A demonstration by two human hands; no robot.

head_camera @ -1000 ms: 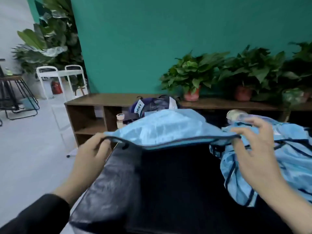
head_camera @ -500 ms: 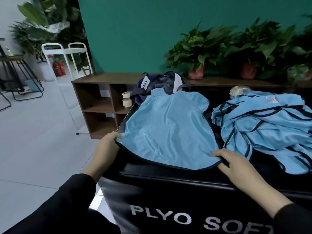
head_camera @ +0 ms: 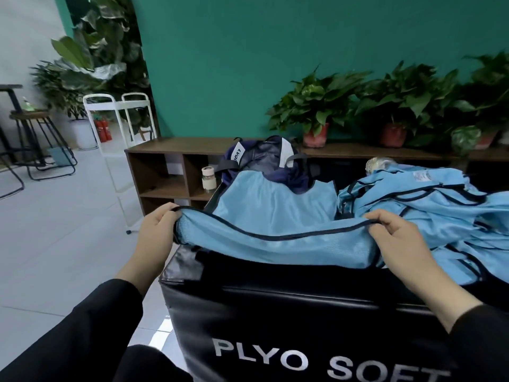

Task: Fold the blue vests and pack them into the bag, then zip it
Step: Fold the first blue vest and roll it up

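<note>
A light blue vest [head_camera: 272, 205] with dark trim lies spread on the black padded box [head_camera: 275, 312] marked "PLYO SOFT". My left hand [head_camera: 158, 232] grips its near left corner and my right hand [head_camera: 396, 235] grips its near right corner, both lifting the bottom hem off the box. To the right a heap of several more blue vests [head_camera: 429, 210] covers the box top. The dark navy bag [head_camera: 264, 164] sits at the far edge of the box, behind the vest, with its top open.
A low brown wooden shelf [head_camera: 170, 172] stands against the green wall, with a small jar [head_camera: 209, 179] in one cubby and potted plants [head_camera: 316, 106] on top. A white wire cart [head_camera: 121, 128] and stools stand on the grey floor to the left.
Both hands have raised the vest's near hem off the box, so the bottom edge now curls upward toward the far side. A second ago the vest was held up in the air, then laid flat.
</note>
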